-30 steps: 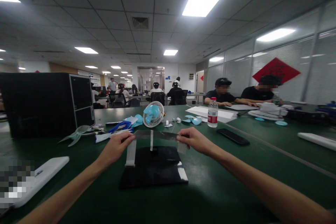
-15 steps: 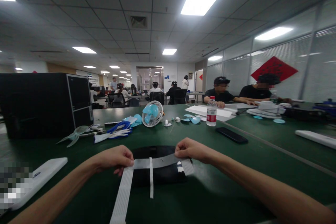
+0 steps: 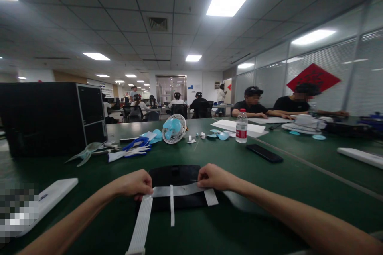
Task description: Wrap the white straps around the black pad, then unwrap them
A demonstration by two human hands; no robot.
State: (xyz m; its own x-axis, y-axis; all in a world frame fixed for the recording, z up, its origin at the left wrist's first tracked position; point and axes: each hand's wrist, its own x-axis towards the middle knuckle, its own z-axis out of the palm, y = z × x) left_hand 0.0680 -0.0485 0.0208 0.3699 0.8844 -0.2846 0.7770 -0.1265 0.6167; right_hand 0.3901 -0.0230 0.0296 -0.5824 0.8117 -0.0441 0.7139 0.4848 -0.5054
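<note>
A grey strip (image 3: pixel 176 191), like tape, is stretched sideways between my two hands. My left hand (image 3: pixel 136 184) pinches its left end, and my right hand (image 3: pixel 214 177) pinches the right end. Below the left fingers, a white ribbed band (image 3: pixel 143 221) runs toward me, with a small pale end piece at the bottom edge. A short white ribbed piece (image 3: pixel 212 197) hangs under the right fingers. A narrow white strip (image 3: pixel 172 207) crosses the grey one near its middle. Behind all this lies a flat black object (image 3: pixel 167 173), partly covered; I cannot tell its kind.
On the green table (image 3: pixel 239 223) stand a small fan (image 3: pixel 174 129) and a water bottle (image 3: pixel 241 126). A black phone (image 3: pixel 264 153), gloves (image 3: pixel 131 150) and a black computer case (image 3: pixel 44 119) are there too. Two co-workers (image 3: pixel 253 103) sit at the far right.
Both hands have moved slightly toward me, lowering the grey strip over the black object. The right hand has also shifted a little left. Both keep their pinch.
</note>
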